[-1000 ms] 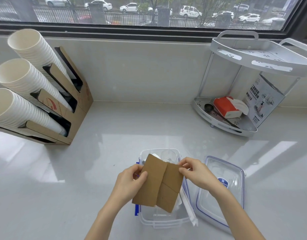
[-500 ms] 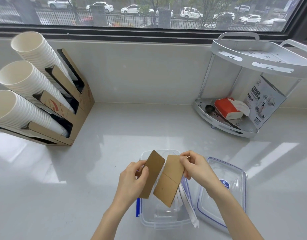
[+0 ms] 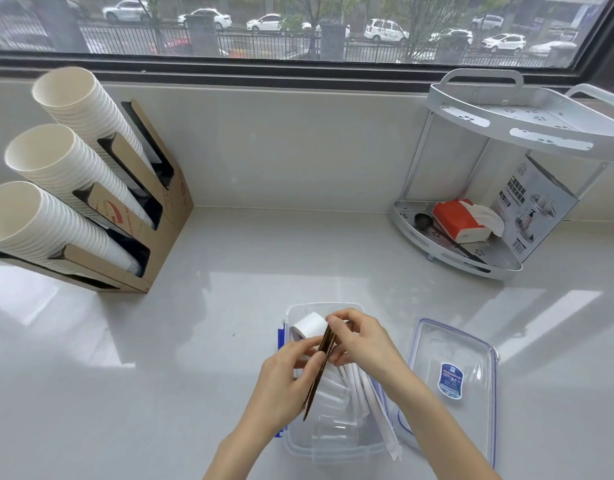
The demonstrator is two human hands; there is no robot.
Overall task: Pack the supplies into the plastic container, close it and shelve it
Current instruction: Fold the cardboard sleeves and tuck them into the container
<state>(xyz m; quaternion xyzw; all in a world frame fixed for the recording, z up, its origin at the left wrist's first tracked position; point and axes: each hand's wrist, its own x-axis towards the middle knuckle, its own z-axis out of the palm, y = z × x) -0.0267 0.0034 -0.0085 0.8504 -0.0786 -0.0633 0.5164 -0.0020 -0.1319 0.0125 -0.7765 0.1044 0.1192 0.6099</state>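
Left hand (image 3: pixel 287 382): gripped the brown cardboard sleeves (image 3: pixel 320 367), seen edge-on, above the container.
Right hand (image 3: pixel 362 342): pinched the same sleeves at their top end.
Counter (image 3: pixel 229 271): carried the container near its front edge.
Container (image 3: pixel 333 445): clear, open, with wrapped straws (image 3: pixel 378 414) and a white roll (image 3: pixel 310 325) inside.
Lid (image 3: pixel 450 379): lay flat just right of the container.
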